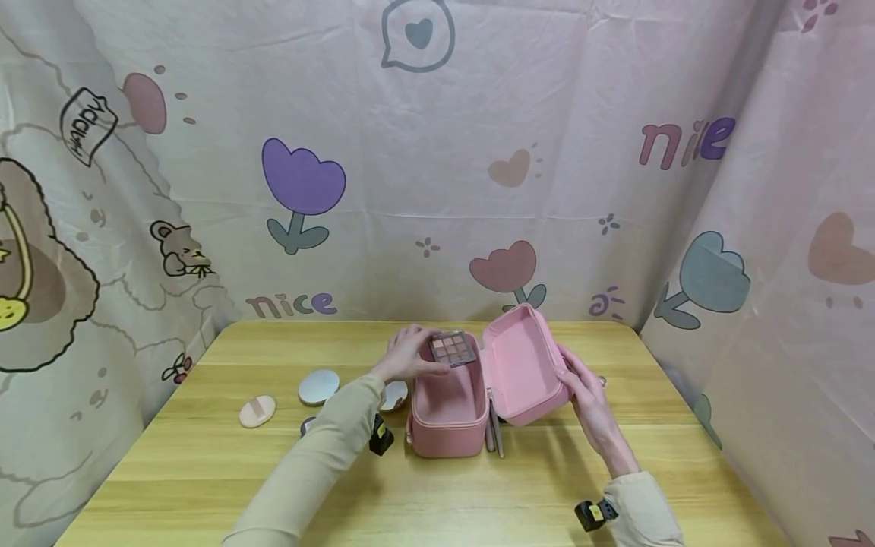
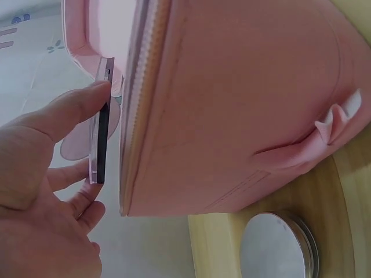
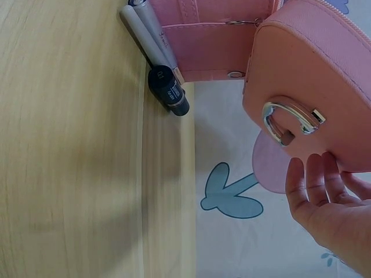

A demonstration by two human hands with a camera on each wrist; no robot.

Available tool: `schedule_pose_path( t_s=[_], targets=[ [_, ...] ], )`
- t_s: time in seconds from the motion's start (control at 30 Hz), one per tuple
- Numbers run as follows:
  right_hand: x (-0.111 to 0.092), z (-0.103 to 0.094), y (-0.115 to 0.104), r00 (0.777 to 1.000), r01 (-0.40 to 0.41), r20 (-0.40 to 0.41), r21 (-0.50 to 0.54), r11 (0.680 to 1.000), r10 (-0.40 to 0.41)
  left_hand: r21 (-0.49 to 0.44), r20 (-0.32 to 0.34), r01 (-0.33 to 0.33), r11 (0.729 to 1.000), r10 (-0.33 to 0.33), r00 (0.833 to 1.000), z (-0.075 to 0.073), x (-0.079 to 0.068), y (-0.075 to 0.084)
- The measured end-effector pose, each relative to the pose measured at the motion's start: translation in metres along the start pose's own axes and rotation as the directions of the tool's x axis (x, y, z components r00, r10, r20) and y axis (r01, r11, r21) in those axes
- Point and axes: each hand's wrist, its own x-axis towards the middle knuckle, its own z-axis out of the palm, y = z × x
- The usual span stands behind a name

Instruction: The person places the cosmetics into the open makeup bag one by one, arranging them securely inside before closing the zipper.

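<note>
My left hand pinches an eyeshadow palette over the open top of a pink makeup case. Rows of pans face upward in the head view; the left wrist view shows the palette edge-on between thumb and fingers, beside the case's zipper rim. On the right, the case's lid stands swung out and tilted. My right hand holds its outer edge, thumb at the rim. From the right wrist view, these fingers touch the lid's outer face below a metal-ended handle.
Left of the case lie a powder puff, a round white-topped compact and another round mirror-like piece. Two slim tubes and a black tube lie by the case's right side. A printed curtain hangs behind the table.
</note>
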Motion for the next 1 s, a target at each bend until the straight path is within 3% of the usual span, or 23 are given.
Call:
schedule_pose_path(
  t_s=[0.77, 1.0],
  targets=[
    [-0.001, 0.000, 0.000, 0.999, -0.046, -0.028, 0.003, 0.999, 0.046, 0.144, 0.054, 0.017, 0.989, -0.025, 0.998, 0.012, 0.010, 0.003],
    [-0.001, 0.000, 0.001, 0.999, -0.039, -0.022, -0.001, 0.999, 0.039, 0.158, 0.009, 0.015, 0.987, -0.017, 1.000, 0.014, 0.009, 0.001]
  ],
)
